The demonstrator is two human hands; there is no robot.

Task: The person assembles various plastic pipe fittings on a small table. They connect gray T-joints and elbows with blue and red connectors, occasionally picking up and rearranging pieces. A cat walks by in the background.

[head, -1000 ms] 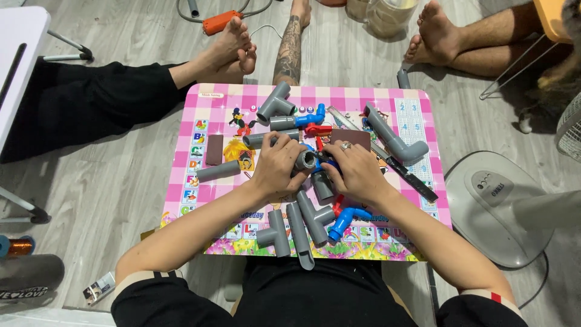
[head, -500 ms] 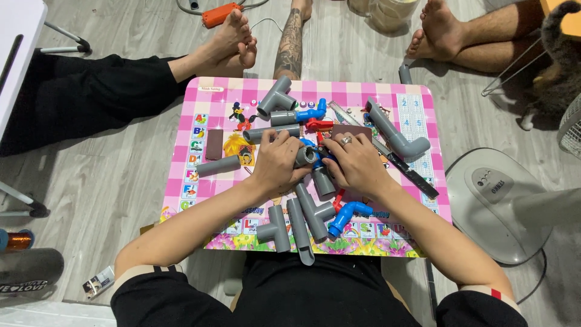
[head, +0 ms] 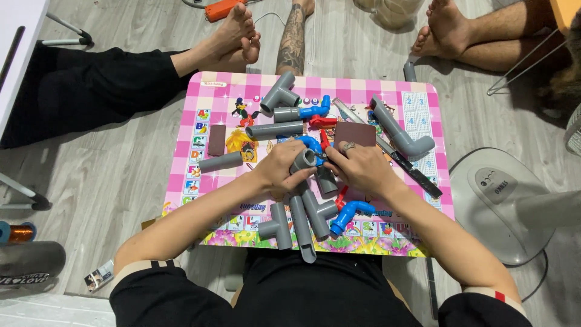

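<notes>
I see matt grey plastic in the pipe fitting (head: 304, 161) held by my left hand (head: 279, 171) and right hand (head: 358, 167). The blue elbow fitting (head: 348, 214) looks glossier, smooth plastic. The counter (head: 417, 109) has a shiny printed pink checked surface. The floor (head: 121, 181) reads as pale wood-grain planks, matt.

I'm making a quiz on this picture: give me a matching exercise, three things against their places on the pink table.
Things:
1. blue elbow
2. brown block
3. long grey pipe with a bend

Places:
A. right part of the table
B. near edge, below the right hand
C. left part, beside the letter squares

Pairs: 1-B, 2-C, 3-A
</notes>
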